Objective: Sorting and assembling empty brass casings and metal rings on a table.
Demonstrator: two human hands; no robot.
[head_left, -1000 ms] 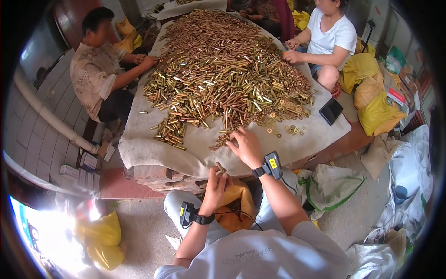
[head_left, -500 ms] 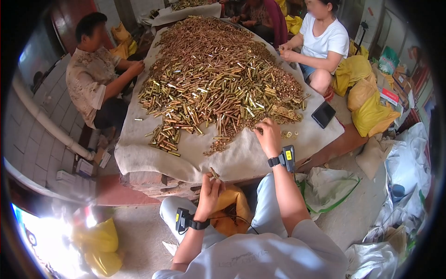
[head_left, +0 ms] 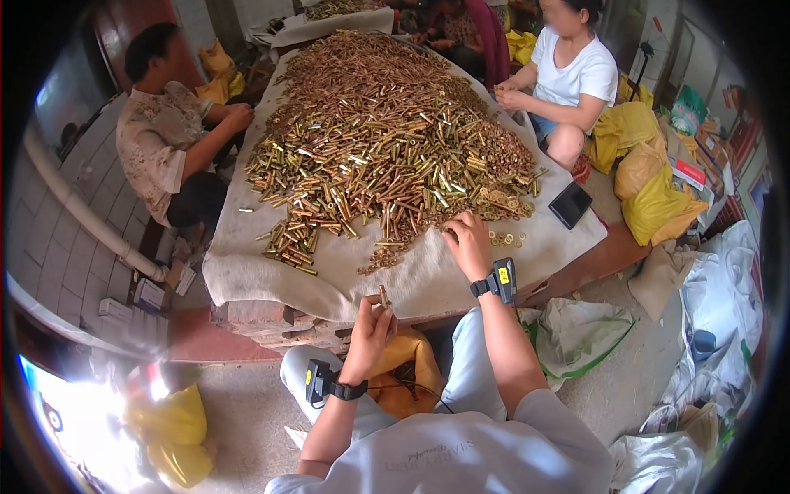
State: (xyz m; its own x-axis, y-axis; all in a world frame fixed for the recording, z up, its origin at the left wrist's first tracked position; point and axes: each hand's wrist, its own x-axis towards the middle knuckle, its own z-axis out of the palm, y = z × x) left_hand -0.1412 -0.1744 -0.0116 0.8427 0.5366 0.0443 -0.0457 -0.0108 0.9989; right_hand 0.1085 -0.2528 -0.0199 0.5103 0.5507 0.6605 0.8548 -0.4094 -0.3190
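My left hand (head_left: 367, 336) is raised over my lap, just off the table's front edge. Its thumb and fingers pinch a slim brass-coloured metal bolt (head_left: 384, 295), which points upward. Farther right, my right hand (head_left: 469, 247) reaches onto the cloth at the near edge of the pile, fingers curled together among small nuts. What those fingers hold, if anything, is hidden. Brass-coloured tubes and bolts form a big heap (head_left: 362, 148) in front of me. Several loose washers (head_left: 506, 239) lie on the cloth just right of my right hand.
A pale cloth (head_left: 329, 288) covers the table, with a dark phone (head_left: 571, 204) at its right side. An orange sack (head_left: 415, 362) stands between my knees. One person (head_left: 156, 140) sits at the left, another (head_left: 576, 78) at the right. Yellow sacks (head_left: 650, 198) line the right side.
The bolt in my left hand has tipped more upright. My right hand has shifted slightly left on the cloth. The person at the left has turned their head.
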